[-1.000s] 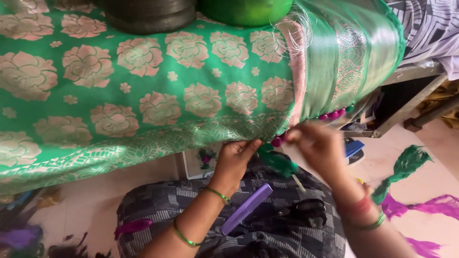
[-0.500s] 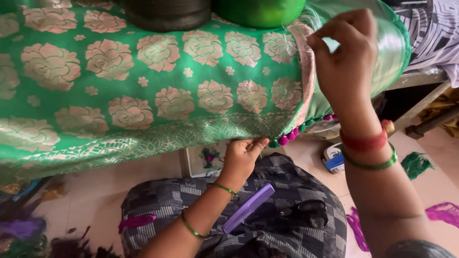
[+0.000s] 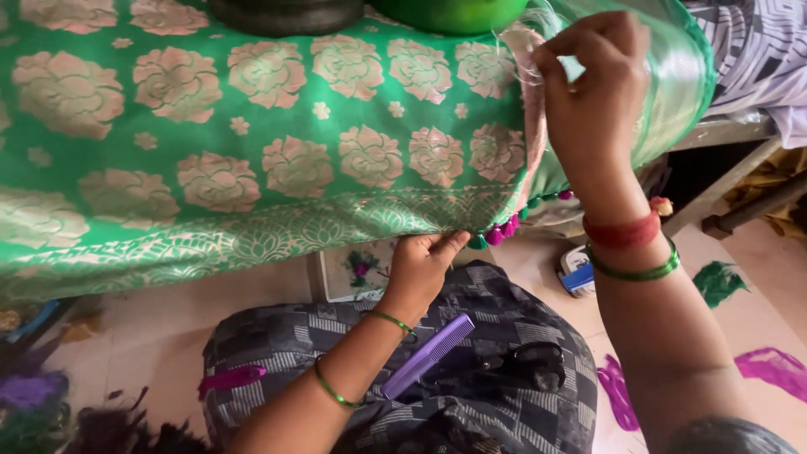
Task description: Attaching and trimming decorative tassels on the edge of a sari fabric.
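A green cloth (image 3: 252, 160) with pale woven flowers hangs over a raised surface in front of me. My left hand (image 3: 423, 262) pinches its lower border near a row of small pink and green tassels (image 3: 504, 229). My right hand (image 3: 598, 92) is raised high at the cloth's right end, fingers pinched on thin pale threads (image 3: 517, 34) of the fringe. On my lap, over a dark patterned cloth (image 3: 471, 370), lie a purple comb (image 3: 429, 355) and a black pair of scissors (image 3: 517, 363).
A dark pot (image 3: 286, 13) and a green vessel (image 3: 454, 10) stand on top of the cloth. Purple and green thread scraps (image 3: 769, 370) lie on the floor at right, a small blue and white box (image 3: 576, 271) near my right wrist. A metal frame leg (image 3: 731, 181) slants at right.
My right hand rose from the tassels at the border up to the cloth's top right edge, drawing thread. My left hand stayed on the lower border.
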